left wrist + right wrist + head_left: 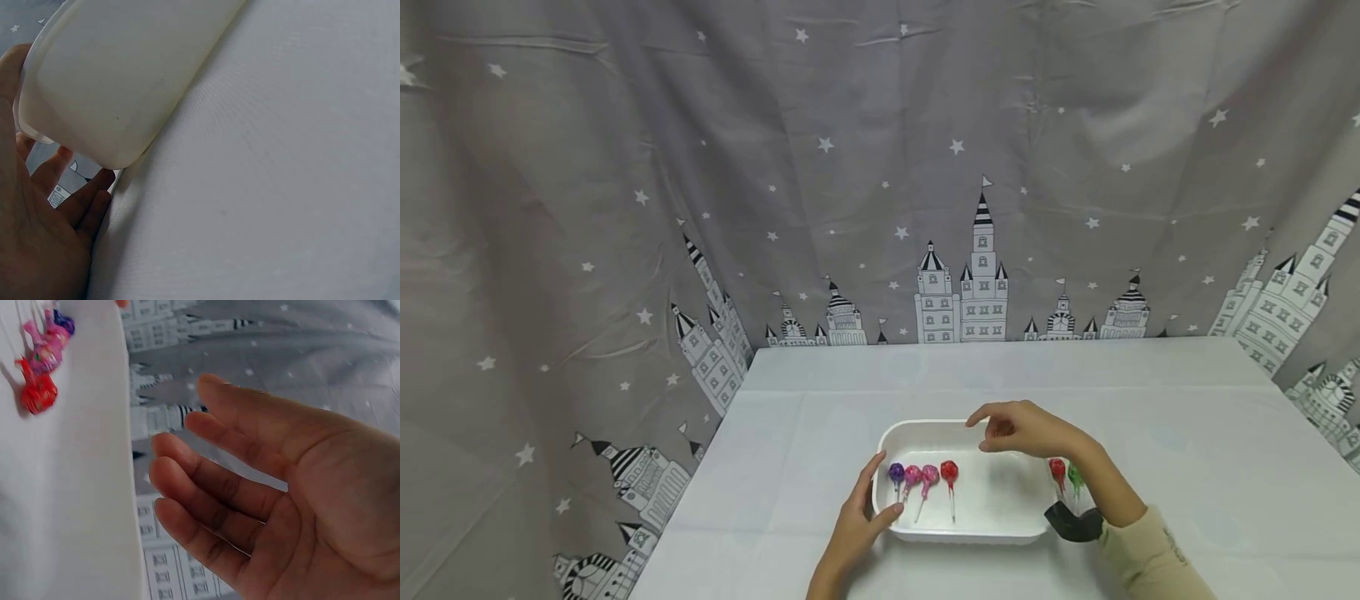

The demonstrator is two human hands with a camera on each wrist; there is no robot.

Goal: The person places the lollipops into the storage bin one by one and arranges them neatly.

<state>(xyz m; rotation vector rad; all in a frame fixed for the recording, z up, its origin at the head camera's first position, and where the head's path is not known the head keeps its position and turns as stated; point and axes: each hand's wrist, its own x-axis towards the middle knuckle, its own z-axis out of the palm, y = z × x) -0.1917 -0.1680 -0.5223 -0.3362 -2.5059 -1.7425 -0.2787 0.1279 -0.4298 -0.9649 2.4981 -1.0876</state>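
A white rectangular tray [992, 504] lies on the table. My left hand [859, 517] holds its left end, thumb at the near corner and a fingertip at the far one; in the left wrist view fingers lie along the tray's outer wall [112, 75]. Inside, toward the left, a purple lollipop [897, 472], two pink lollipops [929, 475] and a red lollipop [949, 472] lie in a row, sticks toward me. Over the tray's far right part hovers my right hand [1026, 429], fingers loosely bent, nothing between them and the thumb.
Right of the tray, partly behind my right forearm, are another red lollipop [1057, 472] and a green lollipop [1075, 477]. A black strap [1073, 523] sits at my right wrist. A grey curtain [865, 167] with castles hangs behind the white table [805, 467].
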